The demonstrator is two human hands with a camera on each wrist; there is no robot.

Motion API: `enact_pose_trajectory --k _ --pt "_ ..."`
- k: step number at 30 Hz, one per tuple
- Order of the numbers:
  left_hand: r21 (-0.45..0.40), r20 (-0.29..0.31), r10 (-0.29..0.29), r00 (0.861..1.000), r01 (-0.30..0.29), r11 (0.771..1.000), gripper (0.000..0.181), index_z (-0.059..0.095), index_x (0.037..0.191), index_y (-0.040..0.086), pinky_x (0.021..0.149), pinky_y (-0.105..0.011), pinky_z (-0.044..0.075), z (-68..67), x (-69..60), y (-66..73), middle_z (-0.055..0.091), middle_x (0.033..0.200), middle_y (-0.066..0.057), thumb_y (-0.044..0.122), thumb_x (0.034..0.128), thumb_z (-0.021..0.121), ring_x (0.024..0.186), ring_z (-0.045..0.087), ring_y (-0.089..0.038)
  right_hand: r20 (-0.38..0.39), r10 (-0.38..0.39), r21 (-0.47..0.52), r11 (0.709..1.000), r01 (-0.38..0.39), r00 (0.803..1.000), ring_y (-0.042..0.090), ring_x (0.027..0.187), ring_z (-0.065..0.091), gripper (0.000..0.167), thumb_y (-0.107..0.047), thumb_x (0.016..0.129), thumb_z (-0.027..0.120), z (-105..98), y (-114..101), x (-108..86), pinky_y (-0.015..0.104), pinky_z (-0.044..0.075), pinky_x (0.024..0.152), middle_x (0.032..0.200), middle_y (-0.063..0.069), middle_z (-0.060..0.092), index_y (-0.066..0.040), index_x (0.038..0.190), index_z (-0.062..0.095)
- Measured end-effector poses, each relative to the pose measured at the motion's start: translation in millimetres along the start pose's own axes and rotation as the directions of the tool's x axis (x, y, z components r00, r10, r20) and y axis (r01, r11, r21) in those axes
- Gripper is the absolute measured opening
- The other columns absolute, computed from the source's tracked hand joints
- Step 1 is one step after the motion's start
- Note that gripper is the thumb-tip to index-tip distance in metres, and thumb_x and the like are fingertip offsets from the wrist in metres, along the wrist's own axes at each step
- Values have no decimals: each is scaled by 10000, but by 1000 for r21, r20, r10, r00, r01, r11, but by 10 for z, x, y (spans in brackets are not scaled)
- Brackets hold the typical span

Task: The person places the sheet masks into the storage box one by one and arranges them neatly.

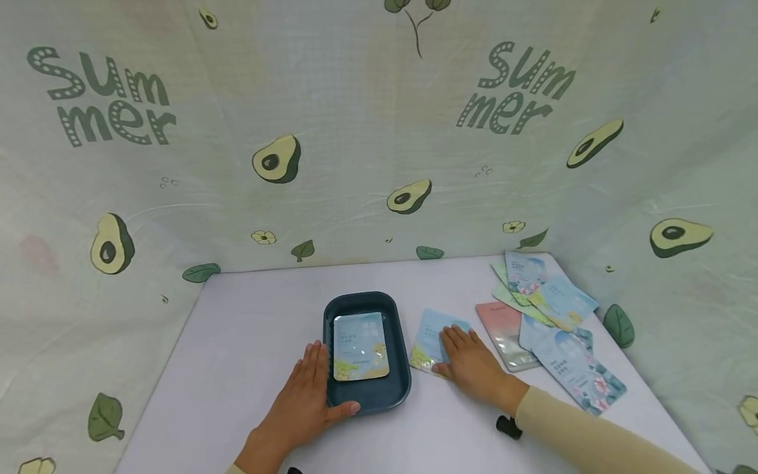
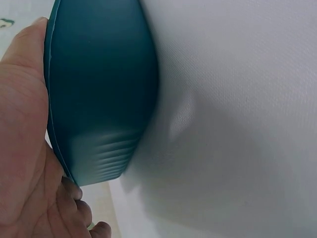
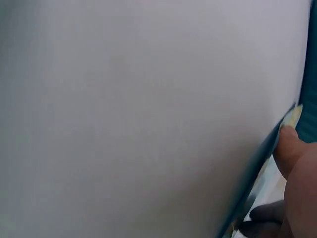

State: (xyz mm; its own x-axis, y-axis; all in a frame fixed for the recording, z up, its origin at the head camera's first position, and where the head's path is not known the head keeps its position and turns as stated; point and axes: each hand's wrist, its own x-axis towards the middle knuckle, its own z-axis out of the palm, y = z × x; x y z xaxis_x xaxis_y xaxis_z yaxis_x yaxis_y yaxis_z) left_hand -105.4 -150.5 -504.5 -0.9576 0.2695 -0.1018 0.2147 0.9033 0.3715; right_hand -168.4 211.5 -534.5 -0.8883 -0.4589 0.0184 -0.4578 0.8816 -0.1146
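A dark teal tray [image 1: 368, 397] stands on the white table with a light-blue face mask sachet [image 1: 361, 347] lying flat inside it. My left hand [image 1: 304, 401] lies along the tray's left side, fingers straight, thumb over the front rim. The left wrist view shows the palm against the rim, with the tray's ribbed outer wall [image 2: 111, 153] beside it. Right of the tray, my right hand [image 1: 476, 365] holds another light-blue face mask sachet [image 1: 429, 336] by its lower right part. Its thumb [image 3: 290, 144] presses near one corner in the right wrist view; the fingertips are partly hidden.
More sachets lie in an overlapping pile at the right: blue ones [image 1: 583, 372], a pink and silver one [image 1: 503, 329] and green ones [image 1: 509, 296]. A printed cloth [image 1: 349, 99] with avocados hangs behind the table [image 1: 254, 329].
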Motion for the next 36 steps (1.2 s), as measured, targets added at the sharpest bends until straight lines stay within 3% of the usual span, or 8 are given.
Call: enact_pose_trajectory --k 12,19,25,30,36 --pt "-28 19 -8 1000 8 1000 1242 145 1664 -50 1289 -609 228 15 1 -14 113 1760 -220 763 885 671 1640 83 -402 160 -144 29 990 141 977 414 1576 317 708 -442 1079 588 -163 365 246 655 277 1251 1680 180 388 -6 1607 406" --pt "-34 22 2 1000 -1 999 1243 139 1666 -46 1287 -610 232 0 8 -13 116 1758 -224 762 887 671 1638 90 -405 12 -15 62 998 15 1000 426 1395 519 811 -558 973 713 -240 563 494 608 443 1152 1534 212 536 -14 1538 505" --pt "-28 20 2 1000 -1 1000 1244 141 1667 -45 1289 -603 234 2 28 -25 110 1759 -221 765 886 671 1639 89 -401 74 61 35 997 -64 995 430 1306 506 1059 -756 809 767 -231 667 672 640 459 1075 1473 207 530 -69 1565 491" --pt "-37 19 1 1000 0 999 1242 148 1665 -49 1290 -604 231 -1 24 -18 118 1756 -227 755 883 683 1638 91 -405 101 74 31 997 -77 992 416 1264 497 1033 -774 768 789 -218 674 706 617 465 1038 1456 189 531 -92 1511 567" --pt "-38 22 -3 1000 4 999 1237 140 1665 -50 1289 -601 235 -5 9 -11 119 1755 -230 751 891 678 1638 93 -406 68 96 61 993 -100 993 430 1294 477 1044 -757 736 829 -195 659 708 626 455 1064 1502 211 490 -64 1468 559"
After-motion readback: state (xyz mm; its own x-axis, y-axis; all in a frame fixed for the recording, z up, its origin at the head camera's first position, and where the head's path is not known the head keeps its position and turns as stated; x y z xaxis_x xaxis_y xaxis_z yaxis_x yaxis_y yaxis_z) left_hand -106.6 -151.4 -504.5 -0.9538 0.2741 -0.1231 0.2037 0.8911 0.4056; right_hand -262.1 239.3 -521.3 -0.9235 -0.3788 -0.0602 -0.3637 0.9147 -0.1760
